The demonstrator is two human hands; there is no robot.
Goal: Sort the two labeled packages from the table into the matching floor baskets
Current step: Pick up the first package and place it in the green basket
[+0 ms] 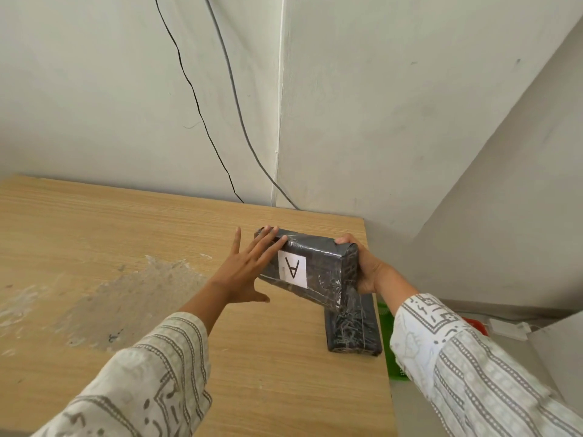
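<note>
A black plastic-wrapped rectangular package with a white label marked "A" [307, 266] is held tilted above the far right corner of the light wooden table [157, 234], its labelled face turned toward the camera. The right hand [367, 271] is clamped on the package's right end: the thumb is seen on the top edge, and the palm is pressed against the end face; the other fingers are hidden behind the wrapping. The left hand [244, 269] is spread flat, fingers wide apart and extended, and only the fingertips [274, 238] are laid against the package's upper left corner; nothing is gripped by it.

A second black plastic-wrapped package [353, 326] is seen flat on the table at the right edge, just under and nearer than the held one; no label can be made out on it.

Past the table's right edge, parts of a green plastic basket [389, 345] and a red basket [478, 326] are seen on the floor, mostly hidden by the right patterned sleeve [457, 367].
</note>
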